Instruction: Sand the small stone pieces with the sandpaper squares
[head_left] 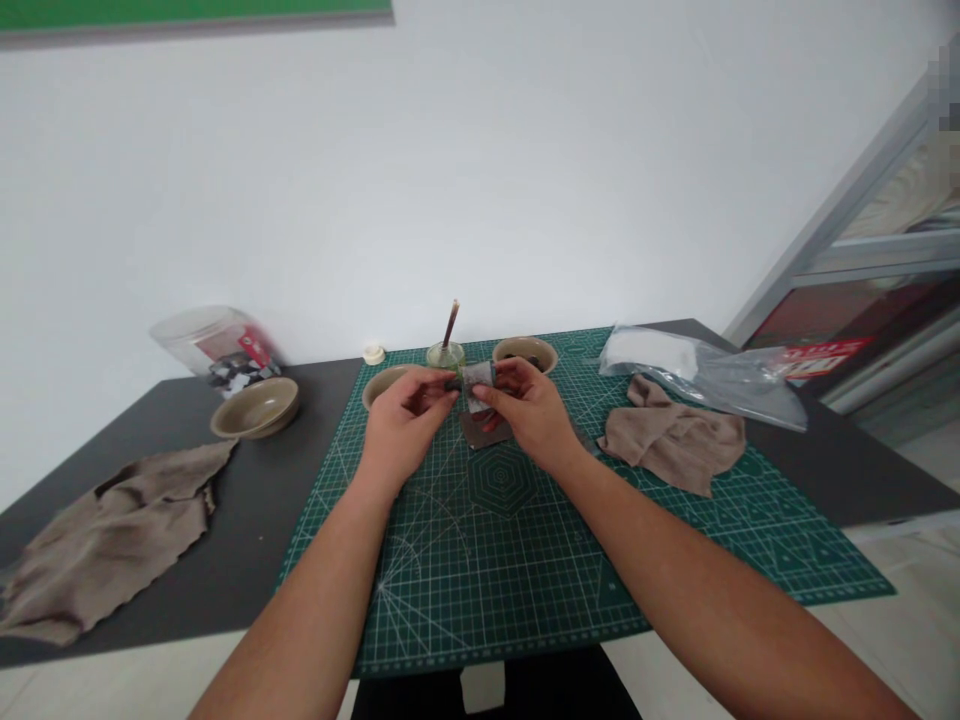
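Above the green cutting mat (502, 590), both my hands meet near its middle. My left hand (401, 420) pinches a small dark piece (452, 384) between thumb and fingers. My right hand (532, 410) is closed on a worn grey strip (478, 386), which looks like cloth or sandpaper, with its near end by the dark piece. Whether the two touch is too small to tell. Just below the right fingers a flat dark square pad (486, 435) lies on the mat, partly covered by them.
Behind my hands stand a glass jar (445, 355) with a brush (451, 325) and two bowls, one (544, 350) holding dark bits. Further left are another bowl (255, 410), a clear tub (217, 345) and a brown cloth (112, 540). A second cloth (675, 435) and plastic bag (720, 380) lie right.
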